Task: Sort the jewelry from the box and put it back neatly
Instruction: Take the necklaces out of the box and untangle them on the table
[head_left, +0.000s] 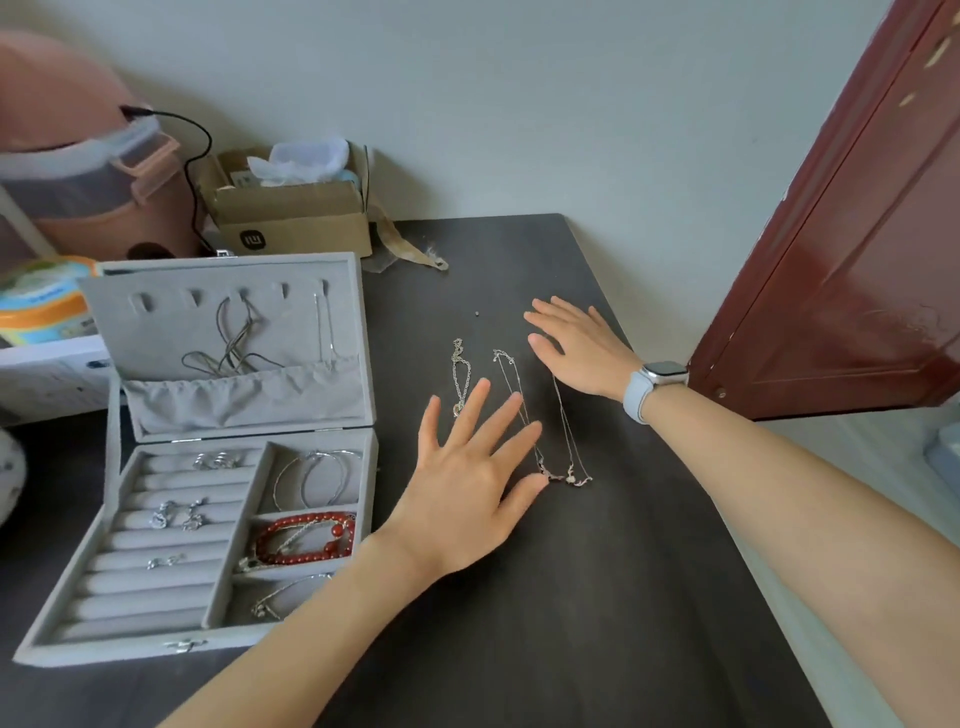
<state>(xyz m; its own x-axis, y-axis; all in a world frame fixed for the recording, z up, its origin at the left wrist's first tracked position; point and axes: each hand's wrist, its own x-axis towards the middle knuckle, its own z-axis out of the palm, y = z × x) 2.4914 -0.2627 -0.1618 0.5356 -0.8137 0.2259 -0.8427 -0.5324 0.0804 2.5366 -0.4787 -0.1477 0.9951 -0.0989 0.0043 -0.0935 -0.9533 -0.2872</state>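
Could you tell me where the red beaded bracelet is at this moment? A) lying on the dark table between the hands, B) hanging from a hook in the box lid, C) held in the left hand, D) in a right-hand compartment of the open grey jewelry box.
D: the red beaded bracelet lies in a right-side compartment of the grey jewelry box, while both hands are open.

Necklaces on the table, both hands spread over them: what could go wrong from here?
1. The necklaces lie close side by side; a sweep of the left hand, whose fingers overlap them, could tangle the chains.
2. The right hand hovers near a tiny loose piece; a nudge might send it off the dark table.
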